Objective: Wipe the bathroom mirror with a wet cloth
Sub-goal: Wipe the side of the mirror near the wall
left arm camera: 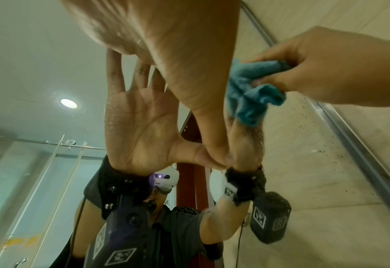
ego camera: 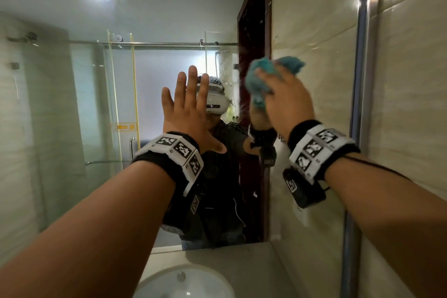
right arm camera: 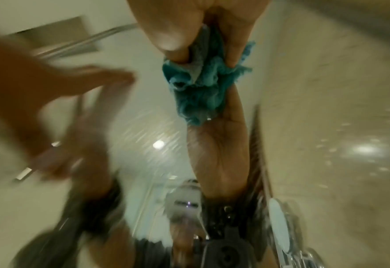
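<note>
Wall-mounted mirror (ego camera: 72, 128) is the working surface, bounded at right by a metal frame strip (ego camera: 362, 80) against beige wall tile (ego camera: 411, 104). Lying directly on the glass: left hand (ego camera: 187, 109) flat, fingers straight and spread; bunched teal cloth (ego camera: 260, 77) pressed to the glass by the right hand (ego camera: 287, 101) (fingers curled round it). Water droplets (left arm camera: 304, 123) speckle the glass near the cloth. Below the mirror, a pale countertop (ego camera: 254, 271) carries a white basin (ego camera: 183, 283).

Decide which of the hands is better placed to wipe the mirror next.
Right. The right hand grips the teal cloth against the mirror; the left hand is open and holds nothing.
</note>
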The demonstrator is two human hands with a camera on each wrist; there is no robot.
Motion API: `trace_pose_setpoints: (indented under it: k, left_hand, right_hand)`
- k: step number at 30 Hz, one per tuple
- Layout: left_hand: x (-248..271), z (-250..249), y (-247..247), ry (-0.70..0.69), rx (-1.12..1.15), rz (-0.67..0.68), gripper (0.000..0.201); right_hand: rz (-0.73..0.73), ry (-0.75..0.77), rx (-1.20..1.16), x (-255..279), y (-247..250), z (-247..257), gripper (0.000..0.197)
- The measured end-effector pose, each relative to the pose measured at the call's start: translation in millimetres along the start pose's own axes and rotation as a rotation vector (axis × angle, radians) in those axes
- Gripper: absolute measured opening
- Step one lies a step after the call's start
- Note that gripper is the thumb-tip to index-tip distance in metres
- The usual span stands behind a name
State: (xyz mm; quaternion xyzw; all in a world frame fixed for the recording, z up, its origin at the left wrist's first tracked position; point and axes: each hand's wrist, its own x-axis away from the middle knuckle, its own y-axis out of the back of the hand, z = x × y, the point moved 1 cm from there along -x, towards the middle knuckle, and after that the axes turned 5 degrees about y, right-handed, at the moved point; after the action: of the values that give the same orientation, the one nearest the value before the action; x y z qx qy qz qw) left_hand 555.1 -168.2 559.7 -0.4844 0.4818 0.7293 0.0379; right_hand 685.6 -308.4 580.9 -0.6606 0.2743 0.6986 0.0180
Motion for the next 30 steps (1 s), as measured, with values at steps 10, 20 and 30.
trace_pose_setpoints:
  k: [10, 20, 30]
  left_hand:
    - [15.7, -24.5, 5.0, -0.132, -0.08, -0.06, 0.146]
    - [11.0, -50.9, -15.4, -0.115, -0.037, 0.007, 0.153]
    - [12.0, -51.0, -13.3, -0.1, -0.026, 0.02, 0.156]
  right_hand:
    - [0.145, 0.128, 0.022, 47.6, -0.1, -11.6, 0.055]
    - [0.154, 0.11, 0.02, 85.1, -12.3, 6.3, 0.047]
    - [0.012, -0.197, -0.01, 44.0, 0.3, -7.6, 0.046]
